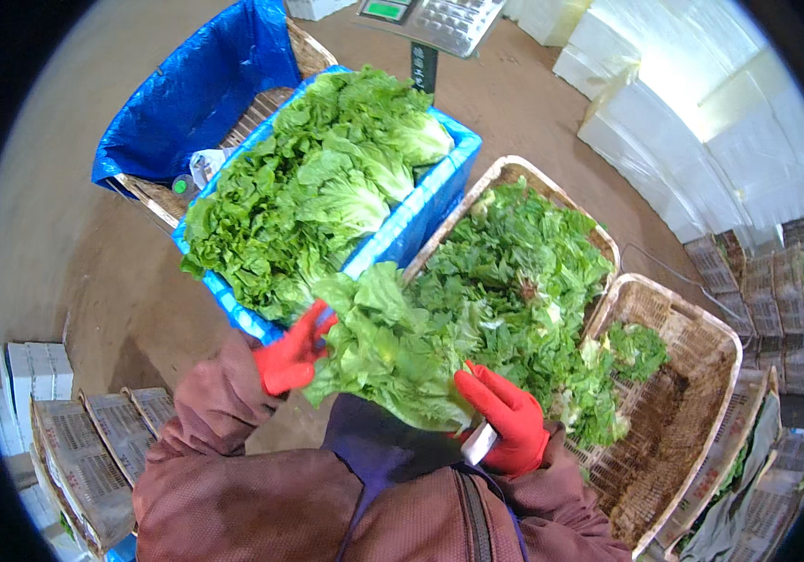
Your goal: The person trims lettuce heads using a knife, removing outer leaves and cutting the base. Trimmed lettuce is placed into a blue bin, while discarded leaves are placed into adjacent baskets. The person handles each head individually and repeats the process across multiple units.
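Between my hands, in front of my body, is a head of loose-leaf lettuce [395, 351], its leaves slightly blurred. My left hand [289, 355], in a red glove, grips the lettuce at its left side, some fingers hidden by leaves. My red-gloved right hand [507, 418] is closed around a white handle [479, 443] at the lettuce's right edge; whatever the handle belongs to is hidden. Just beyond my left hand, a blue-lined crate [402, 228] is heaped with lettuce heads [345, 183]. A brown plastic crate [510, 165] beside it holds loose leaves and trimmings [514, 267].
Another brown crate [690, 393] at right holds some leaves. Behind the full crate stands a blue-lined crate [198, 91] with a green-capped bottle [182, 185]. A digital scale [444, 21] is at the top. White foam boxes [654, 140] and stacked crates [767, 295] line the right.
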Motion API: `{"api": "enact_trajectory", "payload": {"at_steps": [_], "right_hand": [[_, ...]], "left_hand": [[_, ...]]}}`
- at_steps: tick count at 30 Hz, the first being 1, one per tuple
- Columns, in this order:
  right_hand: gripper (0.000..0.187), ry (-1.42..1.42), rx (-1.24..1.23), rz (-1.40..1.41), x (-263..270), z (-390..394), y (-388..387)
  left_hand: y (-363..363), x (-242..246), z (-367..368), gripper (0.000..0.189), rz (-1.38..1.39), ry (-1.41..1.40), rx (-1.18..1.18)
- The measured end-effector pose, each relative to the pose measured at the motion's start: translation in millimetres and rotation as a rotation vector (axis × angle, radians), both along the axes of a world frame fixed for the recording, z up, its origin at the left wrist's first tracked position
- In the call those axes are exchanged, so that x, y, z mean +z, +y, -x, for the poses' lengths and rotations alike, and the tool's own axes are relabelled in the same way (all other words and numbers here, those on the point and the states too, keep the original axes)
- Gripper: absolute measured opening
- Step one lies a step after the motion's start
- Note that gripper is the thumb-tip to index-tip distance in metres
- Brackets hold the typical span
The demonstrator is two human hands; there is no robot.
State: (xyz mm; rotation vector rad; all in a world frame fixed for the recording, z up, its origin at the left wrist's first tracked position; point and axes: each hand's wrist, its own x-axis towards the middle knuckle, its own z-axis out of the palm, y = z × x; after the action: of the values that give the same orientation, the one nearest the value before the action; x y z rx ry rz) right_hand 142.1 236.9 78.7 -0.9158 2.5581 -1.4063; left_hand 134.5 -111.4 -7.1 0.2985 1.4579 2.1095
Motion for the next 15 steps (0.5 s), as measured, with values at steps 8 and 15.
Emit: {"api": "enact_trajectory", "payload": {"at_steps": [8,15], "right_hand": [[0.061,0.319,0.186,-0.134,2,17,-29],[0.054,0.336,0.127,-0.26,-1,20,-30]], "left_hand": [[-70,-70,-25,0.111,-0.316,-0.261,0.169],[14,135,34,0.095,0.965,0.857,-0.287]]}}
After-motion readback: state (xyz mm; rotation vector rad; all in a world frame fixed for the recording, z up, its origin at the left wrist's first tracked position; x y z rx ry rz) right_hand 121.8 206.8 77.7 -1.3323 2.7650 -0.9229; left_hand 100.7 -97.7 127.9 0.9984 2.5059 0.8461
